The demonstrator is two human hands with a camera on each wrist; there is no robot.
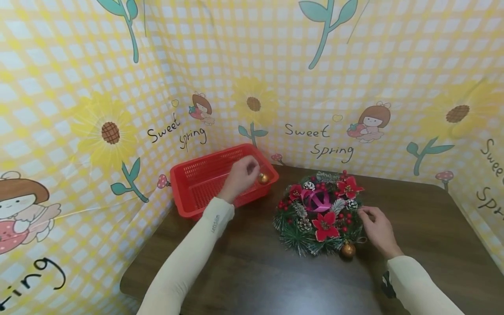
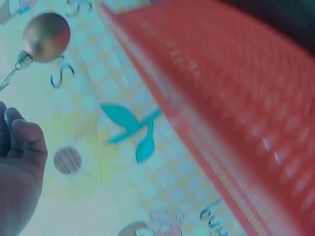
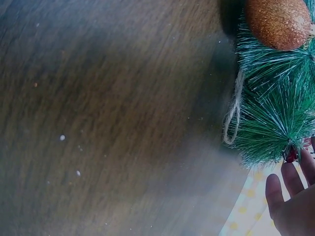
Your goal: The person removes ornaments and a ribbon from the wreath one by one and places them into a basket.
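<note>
My left hand (image 1: 242, 175) is over the red basket (image 1: 183, 192), pinching the thin string of a gold ball ornament (image 1: 263, 178). In the left wrist view this shiny ball (image 2: 47, 37) hangs from a silver cap, clear of the fingers. A green wreath (image 1: 299, 243) lies on the table, with red poinsettias, berries, frosted pinecones and a pink ribbon in its middle. My right hand (image 1: 379, 229) is at its right edge, fingers extended to the needles. A glittery gold ball (image 1: 348, 250) sits at the wreath's near edge, and a twine loop (image 3: 232, 115) sticks out beside it.
The dark wooden table (image 1: 256, 280) has rounded corners. A yellow-and-white checked cloth (image 1: 275, 65) with sunflowers hangs behind and at both sides, close behind the basket. The basket stands at the table's back left, left of the wreath.
</note>
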